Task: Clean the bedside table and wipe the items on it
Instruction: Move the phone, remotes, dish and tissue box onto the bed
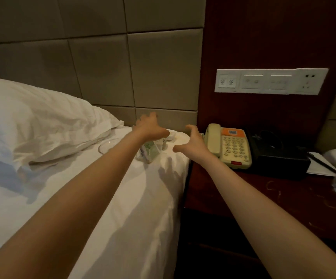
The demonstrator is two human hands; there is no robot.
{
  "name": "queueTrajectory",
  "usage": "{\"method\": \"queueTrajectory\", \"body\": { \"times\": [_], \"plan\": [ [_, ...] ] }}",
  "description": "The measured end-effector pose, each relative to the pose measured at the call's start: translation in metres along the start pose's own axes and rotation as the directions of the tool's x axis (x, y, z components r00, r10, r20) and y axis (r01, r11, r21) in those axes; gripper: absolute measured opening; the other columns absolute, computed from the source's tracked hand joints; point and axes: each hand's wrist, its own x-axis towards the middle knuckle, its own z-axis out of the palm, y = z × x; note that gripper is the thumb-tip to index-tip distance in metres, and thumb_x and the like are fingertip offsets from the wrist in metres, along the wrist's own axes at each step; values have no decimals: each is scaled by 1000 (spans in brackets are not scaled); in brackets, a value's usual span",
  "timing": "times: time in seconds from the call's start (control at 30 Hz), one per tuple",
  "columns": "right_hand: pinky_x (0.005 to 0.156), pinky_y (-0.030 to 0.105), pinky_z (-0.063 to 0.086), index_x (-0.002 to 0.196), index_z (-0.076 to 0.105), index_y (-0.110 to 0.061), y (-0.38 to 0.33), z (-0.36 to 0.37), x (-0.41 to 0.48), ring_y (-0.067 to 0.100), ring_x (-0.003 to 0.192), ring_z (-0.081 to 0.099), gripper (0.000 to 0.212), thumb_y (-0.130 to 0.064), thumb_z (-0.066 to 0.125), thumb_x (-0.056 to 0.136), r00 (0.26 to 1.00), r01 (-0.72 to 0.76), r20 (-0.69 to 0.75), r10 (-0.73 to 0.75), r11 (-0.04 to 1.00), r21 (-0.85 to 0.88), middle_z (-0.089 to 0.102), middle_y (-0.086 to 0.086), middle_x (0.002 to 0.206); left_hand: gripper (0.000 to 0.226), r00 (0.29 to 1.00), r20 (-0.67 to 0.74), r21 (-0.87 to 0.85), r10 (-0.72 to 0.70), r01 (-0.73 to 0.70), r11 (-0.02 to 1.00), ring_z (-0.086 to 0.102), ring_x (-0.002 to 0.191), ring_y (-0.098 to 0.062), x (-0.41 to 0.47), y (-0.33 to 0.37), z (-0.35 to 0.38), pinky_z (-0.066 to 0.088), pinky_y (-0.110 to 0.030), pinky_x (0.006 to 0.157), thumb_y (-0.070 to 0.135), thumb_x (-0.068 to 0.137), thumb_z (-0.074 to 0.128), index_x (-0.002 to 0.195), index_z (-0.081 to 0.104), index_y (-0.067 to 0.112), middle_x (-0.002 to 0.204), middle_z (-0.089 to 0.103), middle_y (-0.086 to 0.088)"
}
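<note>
Head view: we see the cream telephone [233, 147] at the back left corner of the bedside table [263, 198]. Its long axis runs from back edge to front edge, with the handset [213, 139] along its left side. The right hand [191, 142] hangs just beside the handset, fingers spread and loosely curved, grasping nothing. The left hand [151, 127], fingers released and splayed, hovers over small packets [150, 151] at the bed's [102, 188] corner. A black tray [280, 158] sits right of the telephone.
</note>
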Motion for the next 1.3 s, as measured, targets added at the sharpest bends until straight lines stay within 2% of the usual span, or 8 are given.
{"method": "queueTrajectory", "body": {
  "times": [0.23,0.4,0.5,0.67,0.87,0.97,1.1,1.3],
  "plan": [
    [94,38,43,137,29,-15,26,-75,-23,29,124,41,71,-11,69,79,983,-102,-151,103,995,17,36,10,139,76,973,73,-90,217,-210,974,36,133,-31,-24,84,29,38,-39,104,30,79,65,144,30,12,148,30,-14],
    [69,25,43,138,29,-15,54,-143,-54,21,104,48,66,-10,65,84,956,-187,-226,189,982,31,36,11,138,73,938,126,-178,323,-299,938,41,129,-28,-42,145,54,40,-34,98,28,81,65,143,30,13,146,34,-11],
    [77,28,39,137,32,-14,78,-178,-77,23,107,48,62,-11,65,84,933,-234,-272,235,972,36,36,12,140,70,904,185,-202,386,-349,915,41,128,-28,-55,181,73,40,-34,96,30,85,62,144,28,14,145,33,-12],
    [73,29,38,126,45,-11,109,-231,-108,19,98,49,46,-8,64,84,868,-252,-436,239,967,28,47,11,128,68,861,250,-292,444,-370,882,44,124,-27,-76,238,107,41,-29,86,27,86,61,144,27,14,143,34,-13],
    [80,25,43,88,63,-17,136,-278,-137,15,91,57,13,-6,58,85,797,-249,-564,216,968,19,65,5,99,69,807,324,-380,494,-367,849,44,125,-25,-98,296,148,38,-26,86,22,87,61,145,25,13,145,35,-12],
    [81,28,45,83,66,-16,153,-292,-144,14,87,56,13,-8,56,86,746,-296,-618,248,955,26,68,5,96,73,786,361,-417,502,-345,841,40,130,-26,-104,314,167,38,-29,94,23,86,62,146,23,11,146,33,-13],
    [73,25,39,108,61,-8,173,-305,-144,14,87,52,22,-11,60,86,663,-352,-663,348,926,135,64,7,107,73,787,368,-450,495,-315,836,46,123,-25,-105,328,187,38,-28,89,28,86,63,144,24,8,139,43,-12],
    [84,29,43,134,34,-8,186,-311,-121,25,108,54,68,-14,72,78,781,-336,-470,411,911,239,52,13,130,58,796,367,-472,481,-286,834,55,113,-26,-101,336,207,45,-33,84,22,89,56,140,30,7,127,53,-12]
  ]
}}
